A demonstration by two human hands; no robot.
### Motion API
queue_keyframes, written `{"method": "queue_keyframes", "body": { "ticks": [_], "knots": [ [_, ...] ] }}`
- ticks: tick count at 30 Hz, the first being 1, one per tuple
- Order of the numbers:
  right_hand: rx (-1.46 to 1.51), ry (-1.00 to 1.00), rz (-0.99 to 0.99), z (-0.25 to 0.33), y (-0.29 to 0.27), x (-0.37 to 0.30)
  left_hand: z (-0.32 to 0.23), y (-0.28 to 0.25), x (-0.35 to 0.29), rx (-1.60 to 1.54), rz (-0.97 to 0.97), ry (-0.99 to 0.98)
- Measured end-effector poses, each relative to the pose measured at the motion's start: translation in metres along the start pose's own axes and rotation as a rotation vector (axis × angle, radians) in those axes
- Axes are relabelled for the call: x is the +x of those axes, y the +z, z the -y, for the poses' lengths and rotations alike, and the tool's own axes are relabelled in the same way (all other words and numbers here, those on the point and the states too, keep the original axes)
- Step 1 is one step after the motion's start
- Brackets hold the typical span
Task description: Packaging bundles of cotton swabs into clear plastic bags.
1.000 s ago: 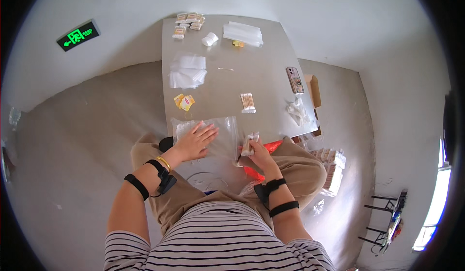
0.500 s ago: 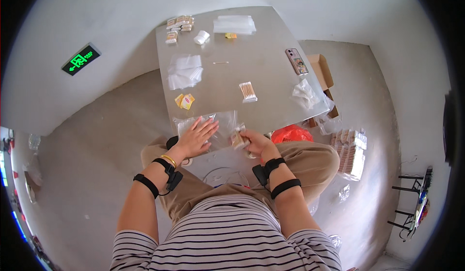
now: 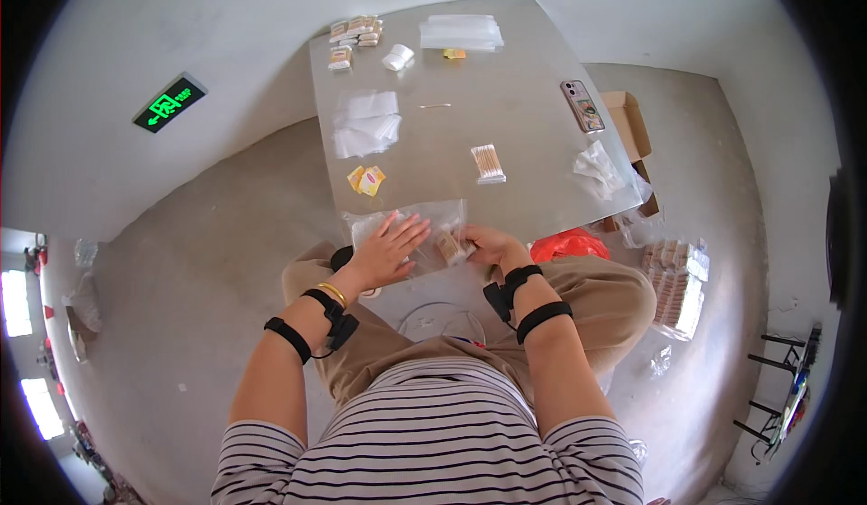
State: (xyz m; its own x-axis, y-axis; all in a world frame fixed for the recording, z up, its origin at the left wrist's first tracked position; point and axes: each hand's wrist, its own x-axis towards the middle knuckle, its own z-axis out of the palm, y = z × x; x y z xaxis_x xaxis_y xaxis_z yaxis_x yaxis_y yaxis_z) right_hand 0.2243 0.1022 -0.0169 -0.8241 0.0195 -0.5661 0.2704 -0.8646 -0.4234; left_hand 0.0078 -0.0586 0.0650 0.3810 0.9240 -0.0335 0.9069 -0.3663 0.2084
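A clear plastic bag (image 3: 424, 211) lies across the table's near edge. My left hand (image 3: 388, 250) rests flat over its left part, fingers stretched out. A small pack of cotton swabs (image 3: 449, 247) shows at the bag's right end, apparently inside the plastic. At that right edge, my right hand (image 3: 495, 247) has its fingers closed on the bag, beside the pack; its fingertips are partly hidden. Farther up the table lies another bundle of cotton swabs (image 3: 488, 163) in clear wrap, with a single swab (image 3: 435, 106) beyond it.
On the metal table (image 3: 506, 80) are stacked swab packs (image 3: 358, 30), a white roll (image 3: 397, 57), clear bags (image 3: 368, 124), plastic sleeves (image 3: 461, 32), yellow cards (image 3: 367, 180), a phone (image 3: 582, 107) and crumpled plastic (image 3: 598, 171). Right of it are a cardboard box (image 3: 626, 126), red bag (image 3: 569, 245) and piled packs (image 3: 675, 288).
The swab pack has gone from my right hand's grip to lying at the bag's right end, and that hand has shifted to the bag's edge. The whole view has moved slightly.
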Motion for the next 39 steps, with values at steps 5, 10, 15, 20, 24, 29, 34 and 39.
{"method": "queue_keyframes", "body": {
  "ticks": [5, 10, 15, 20, 24, 29, 34, 39],
  "knots": [
    [-0.017, -0.052, -0.002, -0.012, 0.005, 0.012, -0.002, -0.004, 0.006, 0.005, 0.011, 0.013],
    [-0.044, -0.033, 0.102, -0.016, 0.012, 0.023, -0.001, -0.002, 0.003, 0.012, 0.016, 0.021],
    [-0.091, 0.054, 0.137, -0.024, 0.001, 0.040, -0.002, -0.005, 0.008, 0.018, 0.036, 0.026],
    [-0.320, 0.087, -0.002, -0.022, 0.008, 0.031, -0.001, -0.002, 0.006, -0.001, 0.058, 0.028],
    [-0.321, -0.182, 0.103, -0.029, 0.035, 0.013, -0.001, -0.003, 0.006, 0.017, 0.064, 0.019],
    [-0.312, -0.480, 0.052, -0.048, 0.051, 0.011, -0.002, -0.004, 0.007, 0.025, 0.043, -0.001],
    [-0.924, -0.920, -0.197, -0.060, 0.050, 0.019, -0.001, 0.000, 0.008, 0.029, 0.059, -0.002],
    [-1.397, -0.916, -0.442, -0.061, 0.045, 0.012, -0.002, 0.001, 0.006, 0.036, 0.064, -0.005]
  ]
}}
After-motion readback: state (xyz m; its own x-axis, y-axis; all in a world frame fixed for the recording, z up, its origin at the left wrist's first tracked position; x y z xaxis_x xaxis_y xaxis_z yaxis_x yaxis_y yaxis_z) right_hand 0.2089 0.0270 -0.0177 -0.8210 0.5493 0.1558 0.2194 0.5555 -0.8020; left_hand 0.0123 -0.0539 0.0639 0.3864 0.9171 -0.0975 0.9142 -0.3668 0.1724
